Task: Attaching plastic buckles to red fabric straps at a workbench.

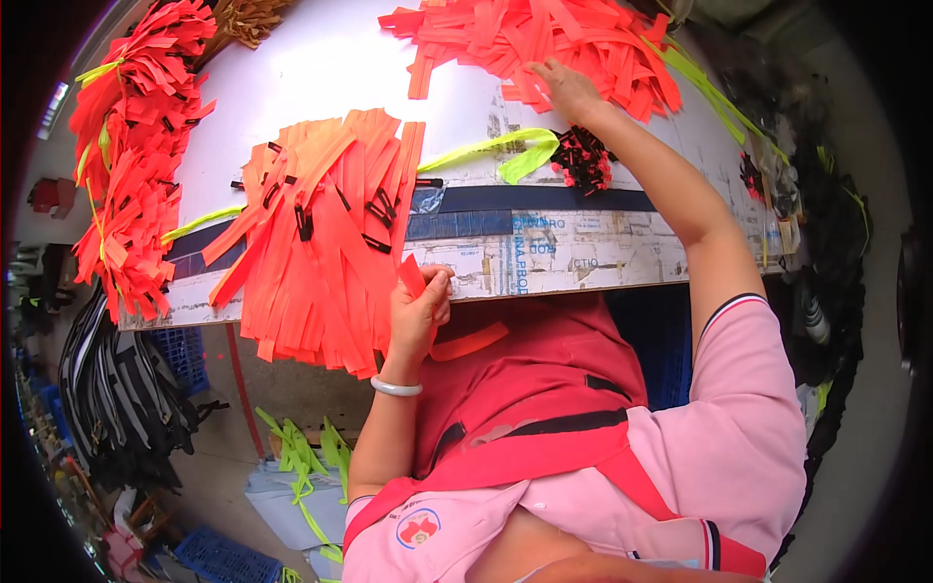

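My left hand [420,313] is closed around an orange-red fabric strip [468,343] at the table's near edge; one end pokes up above the fist and the other hangs over my lap. My right arm stretches across the table, and its hand [571,92], fingers extended, is at the near edge of a loose pile of orange-red strips [525,34]. Beside my left hand lies a thick stack of similar strips [321,243], several with small black end pieces, drooping over the edge. Under my right forearm sits a heap of small black-and-pink pieces [585,163].
A yellow-green ribbon [533,151] lies mid-table, near a dark blue band [457,225]. Tied bundles of orange-red strips [136,185] hang along the left edge. Below are black straps [117,389], a blue crate [228,556] and yellow-green strips [296,452].
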`<state>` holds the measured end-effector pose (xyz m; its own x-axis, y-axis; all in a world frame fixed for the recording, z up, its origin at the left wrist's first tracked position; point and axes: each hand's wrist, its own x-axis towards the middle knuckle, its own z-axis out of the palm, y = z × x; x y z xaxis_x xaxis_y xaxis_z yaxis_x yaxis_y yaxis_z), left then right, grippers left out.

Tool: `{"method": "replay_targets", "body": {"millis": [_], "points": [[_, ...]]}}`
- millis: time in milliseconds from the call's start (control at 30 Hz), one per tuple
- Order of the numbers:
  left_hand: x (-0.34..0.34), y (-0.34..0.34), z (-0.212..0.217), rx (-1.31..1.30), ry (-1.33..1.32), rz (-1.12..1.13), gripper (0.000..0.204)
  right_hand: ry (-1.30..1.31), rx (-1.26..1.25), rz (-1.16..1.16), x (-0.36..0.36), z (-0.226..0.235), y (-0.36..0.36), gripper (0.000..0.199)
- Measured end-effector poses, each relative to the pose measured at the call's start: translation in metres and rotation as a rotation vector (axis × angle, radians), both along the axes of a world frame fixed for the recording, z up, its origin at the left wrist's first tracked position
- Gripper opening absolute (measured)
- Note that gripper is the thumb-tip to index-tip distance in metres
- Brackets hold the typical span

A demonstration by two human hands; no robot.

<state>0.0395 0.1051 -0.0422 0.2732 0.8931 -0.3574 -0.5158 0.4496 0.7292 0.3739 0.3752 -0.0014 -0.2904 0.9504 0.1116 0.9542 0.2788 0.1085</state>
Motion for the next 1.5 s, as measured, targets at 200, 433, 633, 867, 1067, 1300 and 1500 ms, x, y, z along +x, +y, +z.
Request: {"method": "replay_targets", "body": {"millis": [200,433,633,867,1067,1300,1500], "points": [[-0.003,0.0,0.002,-0.042,-0.018,-0.029,0.015,-0.222,0.025,0.169,-0.039,-0.003,0.049,0.066],[-0.003,0.0,0.004,-0.056,-0.003,-0.052,0.015,-0.269,-0.071,0.12,-0.067,0.001,0.098,0.073],[-0.003,-0.001,0.004,-0.06,-0.015,-0.057,0.014,-0.221,-0.07,0.032,-0.067,0.006,0.101,0.064],[-0.002,-0.001,0.007,-0.044,0.002,-0.056,0.014,-0.234,-0.077,0.148,-0.067,0.005,0.098,0.026],[-0.001,-0.001,0.007,-0.035,-0.007,-0.055,0.014,-0.243,-0.013,0.236,-0.059,-0.005,0.095,0.016],[-0.002,-0.004,0.002,-0.028,0.012,-0.055,0.014,-0.087,0.062,0.057,-0.067,-0.008,0.09,0.016],[-0.001,-0.002,0.004,-0.008,0.01,-0.054,0.014,-0.156,0.037,0.24,-0.048,-0.018,0.108,0.018]]}}
